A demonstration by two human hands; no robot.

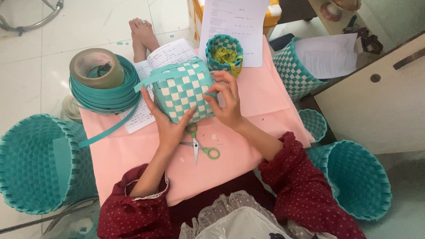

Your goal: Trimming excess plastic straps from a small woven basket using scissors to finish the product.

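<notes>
A small woven basket [182, 88] of teal and white strips lies on its side on the pink table cover [248, 155]. My left hand [164, 119] cups its lower left side from beneath. My right hand [226, 99] grips its right edge, fingers curled on the weave. A loose teal strip [113, 126] trails from the basket's top left corner down across the table. Scissors with green handles [199, 146] lie just below my hands.
A coil of teal strip [106, 95] with a tape roll [94, 67] on it sits at left. A small woven cup [225, 52] holds a yellow tape measure. Printed papers [234, 26] lie behind. Large teal baskets [37, 161] [354, 177] [292, 71] stand around the table.
</notes>
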